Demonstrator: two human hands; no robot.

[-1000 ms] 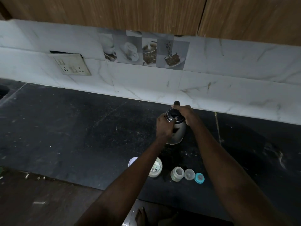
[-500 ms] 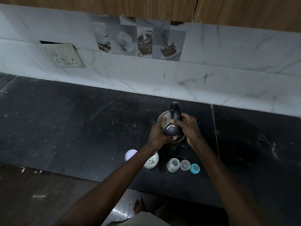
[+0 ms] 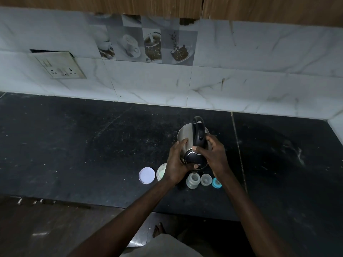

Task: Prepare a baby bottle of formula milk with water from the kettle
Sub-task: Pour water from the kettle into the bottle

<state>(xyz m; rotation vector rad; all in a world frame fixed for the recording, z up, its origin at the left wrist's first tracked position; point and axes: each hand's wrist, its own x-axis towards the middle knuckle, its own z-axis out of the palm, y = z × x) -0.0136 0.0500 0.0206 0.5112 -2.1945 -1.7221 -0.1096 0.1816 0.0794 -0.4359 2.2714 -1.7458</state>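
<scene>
A steel kettle [image 3: 183,135] with a black handle and lid is tipped toward me above the dark counter, spout down over the open clear baby bottle [image 3: 193,180]. My left hand [image 3: 177,160] cups the kettle's left side and lid. My right hand [image 3: 213,154] grips its handle. Right of the bottle stand a clear cap [image 3: 206,179] and a teal teat ring [image 3: 216,183]. The open formula tub [image 3: 161,171] is partly hidden by my left wrist, and its white lid [image 3: 146,175] lies beside it. No stream of water can be made out.
The black counter [image 3: 74,145] ends in a front edge just below the bottle parts. A tiled wall with a socket plate [image 3: 59,66] runs behind. Wooden cabinets hang above. A bare foot [image 3: 159,230] shows on the floor below.
The kettle went from upright on the counter to lifted and tipped toward me over the bottle. Both hands came nearer with it; my left hand slid down its side.
</scene>
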